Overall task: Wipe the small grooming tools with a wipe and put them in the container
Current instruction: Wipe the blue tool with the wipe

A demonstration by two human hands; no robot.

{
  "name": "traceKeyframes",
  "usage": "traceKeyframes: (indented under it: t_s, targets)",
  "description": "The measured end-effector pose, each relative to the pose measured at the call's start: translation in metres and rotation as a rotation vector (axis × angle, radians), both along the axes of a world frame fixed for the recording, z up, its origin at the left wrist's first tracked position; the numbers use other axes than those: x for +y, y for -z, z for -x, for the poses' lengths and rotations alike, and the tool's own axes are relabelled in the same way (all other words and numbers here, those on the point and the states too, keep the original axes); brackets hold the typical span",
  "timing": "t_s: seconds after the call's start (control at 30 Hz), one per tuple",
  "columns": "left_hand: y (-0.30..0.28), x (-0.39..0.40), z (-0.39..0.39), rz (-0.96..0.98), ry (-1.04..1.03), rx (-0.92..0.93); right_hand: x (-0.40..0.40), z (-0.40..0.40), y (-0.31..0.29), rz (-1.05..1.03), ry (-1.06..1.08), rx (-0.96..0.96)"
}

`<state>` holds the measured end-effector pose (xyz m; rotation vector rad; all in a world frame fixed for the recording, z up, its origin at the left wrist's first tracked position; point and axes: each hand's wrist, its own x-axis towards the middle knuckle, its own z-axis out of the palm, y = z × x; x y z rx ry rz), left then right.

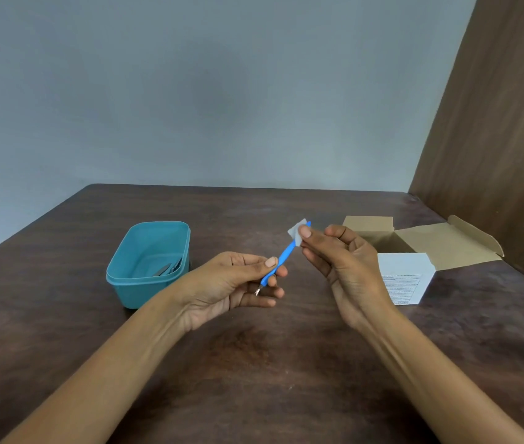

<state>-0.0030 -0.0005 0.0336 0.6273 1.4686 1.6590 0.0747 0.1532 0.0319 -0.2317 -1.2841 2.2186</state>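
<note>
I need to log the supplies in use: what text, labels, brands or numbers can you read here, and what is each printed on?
White box, front face: several lines of small dark print, too small and blurred to read.
Teal container: no text visible.
Blue tool and wipe: no markings visible.
Nothing legible anywhere in this view.

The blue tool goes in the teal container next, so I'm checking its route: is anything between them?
Nothing visible blocks it. The blue tool is held by the left hand, the container sits open just left of that hand, and only bare table lies between.
</note>
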Motion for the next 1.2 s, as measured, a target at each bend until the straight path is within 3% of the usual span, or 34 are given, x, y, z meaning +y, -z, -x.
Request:
traceKeyframes:
  t_s: [0.5,0.97,1.2]
  targets:
    - [-0.001,-0.003,0.005,0.009,0.079,-0.077,0.009,0.000,-0.003,0.081,0.037,0.057]
    - [0.001,0.002,0.005,-0.051,-0.048,-0.044,-0.011,-0.001,0.006,-0.101,-0.121,-0.095]
    - [0.002,0.002,0.005,-0.033,-0.007,-0.085,-0.007,0.000,0.003,-0.004,-0.095,-0.052]
